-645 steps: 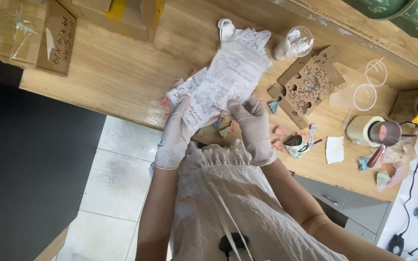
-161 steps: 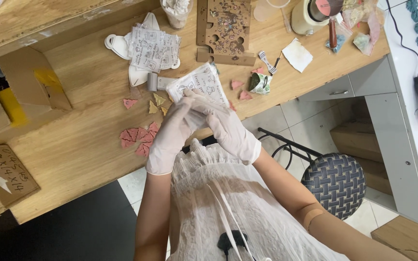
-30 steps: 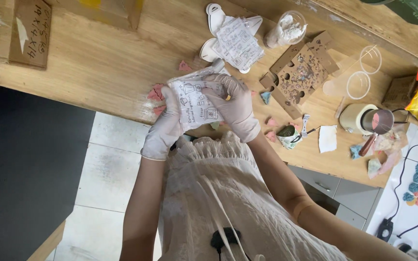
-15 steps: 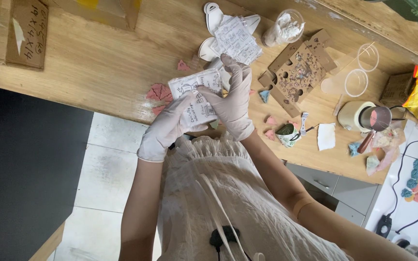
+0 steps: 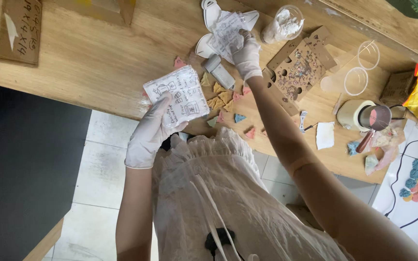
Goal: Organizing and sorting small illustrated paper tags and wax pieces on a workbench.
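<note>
A gloved left hand (image 5: 148, 133) grips a clear printed packet (image 5: 182, 94) above the wooden table's (image 5: 88, 63) near edge, fingers closed around its lower corner. At two o'clock from it, the gloved right hand (image 5: 246, 54) reaches across, fingers closed on a second printed sheet (image 5: 226, 31) atop white cutouts (image 5: 209, 12). Small coloured triangles (image 5: 220, 99) lie scattered between the hands.
</note>
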